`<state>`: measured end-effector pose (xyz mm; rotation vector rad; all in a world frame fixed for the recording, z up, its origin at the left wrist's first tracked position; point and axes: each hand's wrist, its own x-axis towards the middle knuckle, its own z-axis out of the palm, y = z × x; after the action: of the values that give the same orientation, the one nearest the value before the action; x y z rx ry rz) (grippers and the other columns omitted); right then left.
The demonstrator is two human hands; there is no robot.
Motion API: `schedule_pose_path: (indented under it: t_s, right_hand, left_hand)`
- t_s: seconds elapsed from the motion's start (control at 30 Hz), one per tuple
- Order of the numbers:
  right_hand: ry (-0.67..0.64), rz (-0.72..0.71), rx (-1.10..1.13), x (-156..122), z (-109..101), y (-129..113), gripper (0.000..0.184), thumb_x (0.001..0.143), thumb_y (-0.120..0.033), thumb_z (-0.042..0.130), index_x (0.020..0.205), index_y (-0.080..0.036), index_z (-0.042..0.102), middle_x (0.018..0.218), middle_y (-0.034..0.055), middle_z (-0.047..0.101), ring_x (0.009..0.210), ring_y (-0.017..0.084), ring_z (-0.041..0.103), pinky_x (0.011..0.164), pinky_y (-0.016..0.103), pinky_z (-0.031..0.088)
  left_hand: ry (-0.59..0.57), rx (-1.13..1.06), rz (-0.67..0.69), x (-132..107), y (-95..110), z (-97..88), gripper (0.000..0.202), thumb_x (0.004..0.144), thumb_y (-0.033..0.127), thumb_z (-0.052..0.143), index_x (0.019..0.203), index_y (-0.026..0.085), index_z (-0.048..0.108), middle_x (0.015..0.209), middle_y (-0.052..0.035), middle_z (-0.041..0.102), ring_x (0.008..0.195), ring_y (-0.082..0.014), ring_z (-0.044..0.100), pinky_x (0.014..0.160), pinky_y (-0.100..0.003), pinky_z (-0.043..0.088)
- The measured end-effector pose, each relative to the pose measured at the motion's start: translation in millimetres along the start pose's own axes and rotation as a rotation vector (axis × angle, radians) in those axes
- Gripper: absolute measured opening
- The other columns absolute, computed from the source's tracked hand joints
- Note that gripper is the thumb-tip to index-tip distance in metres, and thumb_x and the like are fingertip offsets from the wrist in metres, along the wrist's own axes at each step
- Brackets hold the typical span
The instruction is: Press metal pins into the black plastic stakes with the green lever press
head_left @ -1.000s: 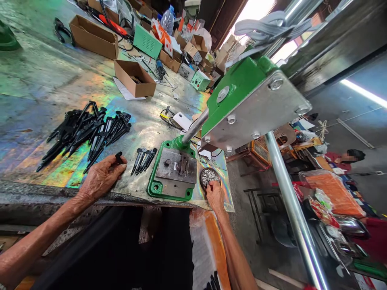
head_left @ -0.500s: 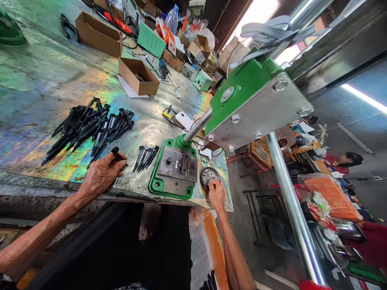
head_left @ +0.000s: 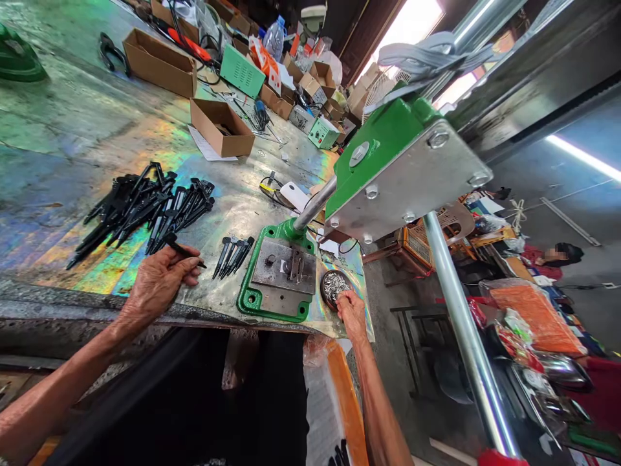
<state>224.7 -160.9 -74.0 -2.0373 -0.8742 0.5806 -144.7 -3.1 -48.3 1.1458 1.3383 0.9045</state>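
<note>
My left hand (head_left: 158,283) pinches one black pointed stake (head_left: 186,251), its tip toward the right, just above the bench's near edge. To its left lies a heap of similar black stakes (head_left: 138,206), and a short row of them (head_left: 233,254) lies to its right. My right hand (head_left: 352,313) has its fingertips pinched together at the rim of a round dark dish (head_left: 324,292) filled with small shiny metal pieces (head_left: 336,283). What those fingertips hold, if anything, is hidden. Between my hands stands a green hand press, its base (head_left: 252,299) bearing a steel plate (head_left: 264,277).
The press's green head (head_left: 381,155) and steel lever bar (head_left: 458,310) reach over the bench's right side. Cardboard boxes (head_left: 220,126), pliers (head_left: 112,55) and a light green metal case (head_left: 242,71) stand farther back. A person (head_left: 548,265) is in the right background.
My left hand has turned the stake from pointing nearly toward me to lying sideways, its tip now showing at the right. My right hand stays at the dish with hardly any shift.
</note>
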Motion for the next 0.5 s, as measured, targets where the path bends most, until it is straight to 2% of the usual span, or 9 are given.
schedule_pose_path:
  t_s: [0.1,0.17,0.27,0.37,0.5]
  right_hand:
    - [-0.030,0.053,0.164,-6.0,0.0,-12.2,0.022,0.092,-0.035,0.054,0.086,-0.014,0.056,0.069,-0.0033,0.052,0.049,0.007,0.046,0.043,0.020,0.040]
    - [-0.052,0.051,0.270,-15.0,0.7,-28.7,0.023,0.091,-0.034,0.055,0.080,-0.014,0.054,0.066,-0.0043,0.049,0.046,0.006,0.042,0.040,0.018,0.035]
    - [-0.138,0.036,0.417,-39.3,6.6,-66.7,0.023,0.084,-0.034,0.061,0.073,-0.015,0.051,0.064,-0.0040,0.048,0.045,0.006,0.036,0.038,0.018,0.028]
    - [-0.282,0.033,0.532,-72.4,18.3,-111.6,0.022,0.075,-0.033,0.066,0.069,-0.016,0.053,0.063,-0.0024,0.050,0.045,0.005,0.032,0.038,0.018,0.024]
    - [-0.468,0.032,0.629,-111.2,33.2,-155.9,0.020,0.077,-0.034,0.064,0.071,-0.017,0.056,0.067,-0.0008,0.051,0.045,0.006,0.031,0.039,0.020,0.023]
  left_hand:
    - [-0.027,-0.221,0.007,-15.1,14.2,5.5,0.028,0.067,0.032,0.066,0.088,0.016,0.057,0.073,0.0014,0.063,0.061,-0.0116,0.058,0.054,-0.021,0.050]
    - [-0.084,-0.337,0.009,-29.5,22.7,12.8,0.029,0.065,0.032,0.070,0.086,0.016,0.058,0.073,0.0009,0.064,0.061,-0.0116,0.059,0.052,-0.021,0.051]
    - [-0.240,-0.468,-0.013,-54.2,33.8,30.2,0.025,0.067,0.030,0.072,0.084,0.016,0.060,0.074,-0.0003,0.065,0.059,-0.0113,0.059,0.049,-0.021,0.051]
    - [-0.412,-0.607,-0.102,-75.4,42.0,50.3,0.022,0.069,0.030,0.072,0.083,0.017,0.062,0.075,-0.0015,0.066,0.058,-0.0121,0.060,0.048,-0.021,0.051]
    - [-0.559,-0.816,-0.256,-90.7,45.8,66.9,0.022,0.066,0.026,0.076,0.079,0.017,0.061,0.071,-0.0010,0.064,0.055,-0.0117,0.060,0.047,-0.021,0.051]
